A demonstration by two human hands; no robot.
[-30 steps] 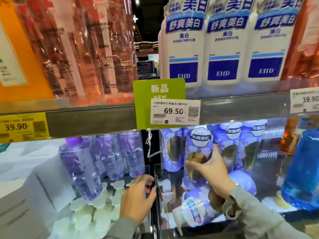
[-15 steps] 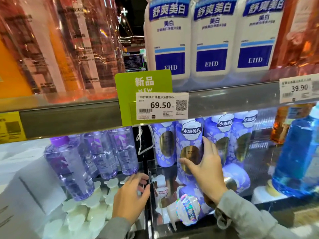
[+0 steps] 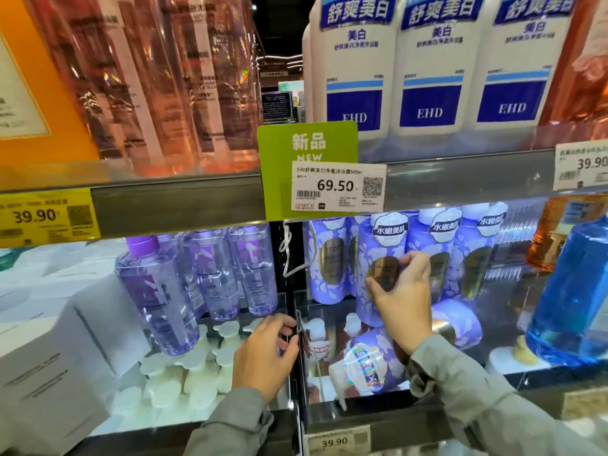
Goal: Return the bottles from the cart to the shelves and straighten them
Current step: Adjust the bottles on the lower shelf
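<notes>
A purple flowered bottle [image 3: 378, 255] with a gold oval label stands upright at the front of the lower shelf, among several like it. My right hand [image 3: 403, 299] grips it, thumb on the label and fingers round its right side. Below it another purple bottle [image 3: 367, 363] lies on its side with its white pump towards me. My left hand [image 3: 266, 352] holds the top edge of the clear divider [image 3: 297, 327] between two sections, its fingers curled over it. Clear purple bottles [image 3: 158, 291] stand to the left.
The upper shelf edge [image 3: 177, 205] hangs just above my hands with a green tag and price label [image 3: 337, 187]. White EHD bottles [image 3: 431, 67] and pink bottles [image 3: 171, 80] stand above. A blue bottle [image 3: 572, 291] stands right, white boxes [image 3: 56, 363] left, white pump tops [image 3: 194, 366] below.
My right hand has shifted its hold on the upright purple bottle, fingers now curled round its right side. My left hand has stayed on the divider. The view has drifted slightly.
</notes>
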